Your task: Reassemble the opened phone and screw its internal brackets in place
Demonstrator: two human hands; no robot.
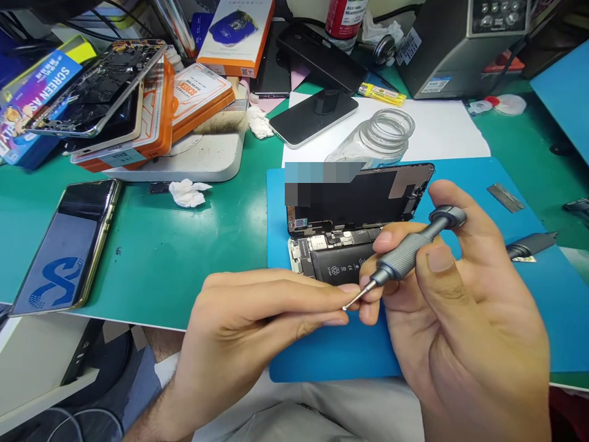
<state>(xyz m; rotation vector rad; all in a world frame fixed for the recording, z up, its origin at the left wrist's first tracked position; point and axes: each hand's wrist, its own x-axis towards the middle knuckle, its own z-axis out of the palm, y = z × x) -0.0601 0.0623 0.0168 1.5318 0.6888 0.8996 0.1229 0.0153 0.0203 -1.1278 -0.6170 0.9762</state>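
My right hand [464,301] is closed around a grey precision screwdriver [402,256], with a finger behind its round end cap. The shaft slants down to the left. At its tip, the thumb and fingers of my left hand [257,325] are pinched together; whatever is between them is too small to make out. Behind my hands lies an opened phone [343,261] with its black battery and circuit board exposed. Its screen [354,202] is tilted up along the far edge, inner side facing me. Part of the phone body is hidden by my fingers.
The phone lies on a blue mat [331,350] over a green table [221,239]. A blade-like tool [531,245] and a small metal strip [505,197] are on the right. Another phone [69,245] lies left, below stacked orange boxes [156,116]. Behind is a clear jar [377,138].
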